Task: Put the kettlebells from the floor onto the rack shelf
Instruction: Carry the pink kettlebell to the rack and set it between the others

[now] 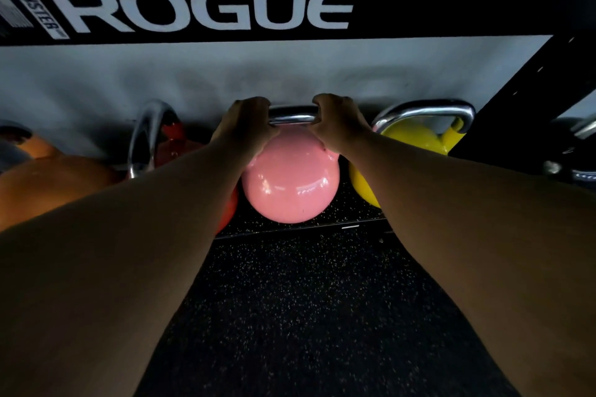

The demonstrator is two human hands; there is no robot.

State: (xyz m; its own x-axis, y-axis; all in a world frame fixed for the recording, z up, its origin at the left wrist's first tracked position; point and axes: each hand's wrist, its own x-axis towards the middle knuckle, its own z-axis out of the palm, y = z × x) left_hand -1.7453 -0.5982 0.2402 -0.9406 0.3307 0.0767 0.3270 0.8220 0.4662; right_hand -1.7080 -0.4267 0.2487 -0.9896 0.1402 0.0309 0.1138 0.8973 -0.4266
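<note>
Handle point(292, 115) of the pink bell point(290, 177) lies crosswise before me, its long axis from left to right, and both my hands are closed around it. My left hand point(246, 126) wraps the left end, my right hand point(338, 124) the right end; only the bare middle of the bar shows between them. Both are equally near.

The pink bell sits on the low shelf point(322, 225), just behind its front edge, between the red bell point(174, 138) on its left and the yellow bell point(416, 142) on its right. I judge it is already placed, so the next move is only to let go and draw my hands back straight toward me.
</note>
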